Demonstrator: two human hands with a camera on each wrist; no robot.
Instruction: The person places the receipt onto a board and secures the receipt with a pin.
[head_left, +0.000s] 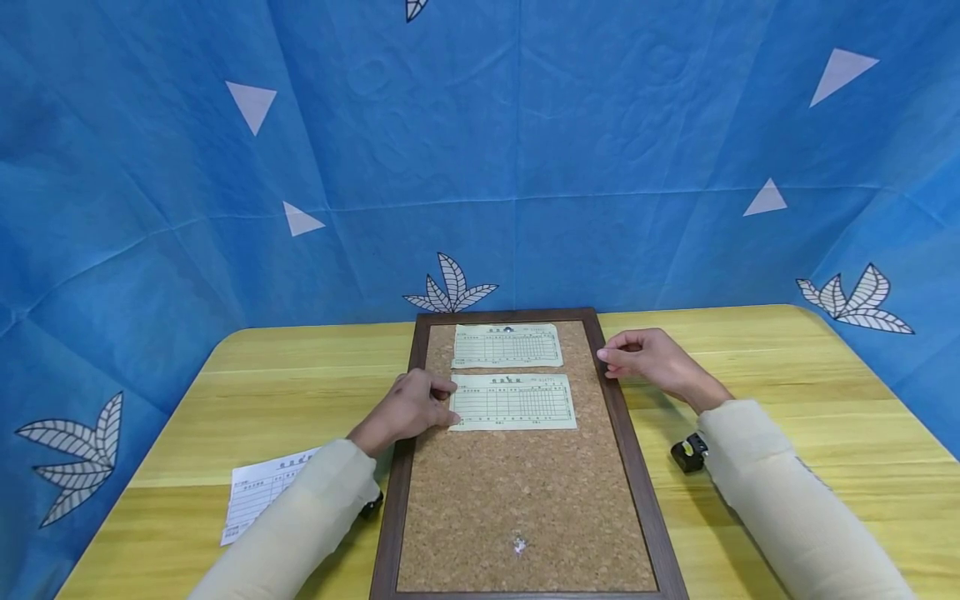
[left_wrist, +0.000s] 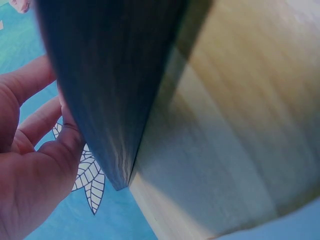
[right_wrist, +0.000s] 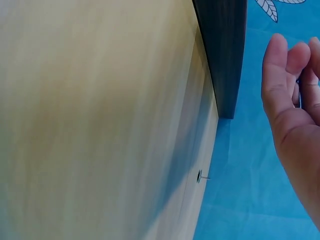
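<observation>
A cork board [head_left: 525, 500] in a dark brown wooden frame lies on the table, bearing two pale green printed slips. On the upper slip [head_left: 507, 347] a small dark pin head [head_left: 508, 329] shows near the top edge. My left hand [head_left: 411, 404] reaches over the left frame bar, thumb and finger spread apart at the left edge of the lower slip [head_left: 513, 404]. Beside the right frame bar, my right hand [head_left: 651, 360] hovers with loosely bent fingers, nothing visible between them. In the right wrist view its fingertips [right_wrist: 276, 47] stand apart from the frame [right_wrist: 225, 55].
A white printed slip [head_left: 258, 490] lies left of the board, partly under the left sleeve. A thumbtack [right_wrist: 199, 176] lies point up on the table to the board's right. A small shiny silvery cluster [head_left: 520, 546] sits low on the cork. Blue patterned cloth [head_left: 525, 167] hangs behind.
</observation>
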